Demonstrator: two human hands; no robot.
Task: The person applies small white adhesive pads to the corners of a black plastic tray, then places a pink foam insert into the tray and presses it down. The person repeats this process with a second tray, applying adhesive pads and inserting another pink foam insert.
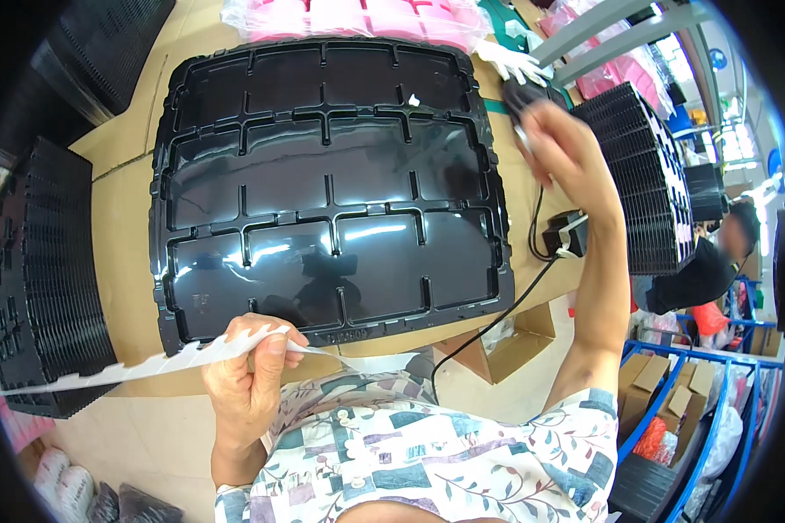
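A large black plastic tray (288, 179) with raised dividers lies before me on a cardboard-covered table. At its near edge my left hand (249, 370) is closed, pinching a long white paper strip (148, 370) with a toothed edge; the strip trails away to the left. Beyond the tray's right side my right hand (563, 152) is raised and blurred by motion. Its fingers are curled together, with a whitish bit at the tips too smeared to name. A small white scrap (414, 100) rests on the tray's far right part.
Stacks of black trays stand at the left (48, 261) and right (638, 179). White gloves (510, 63) lie at the far right corner, and pink wrapped packs (358, 19) at the back. A black cable (488, 327) crosses the near right edge. Another person (706, 266) is at far right.
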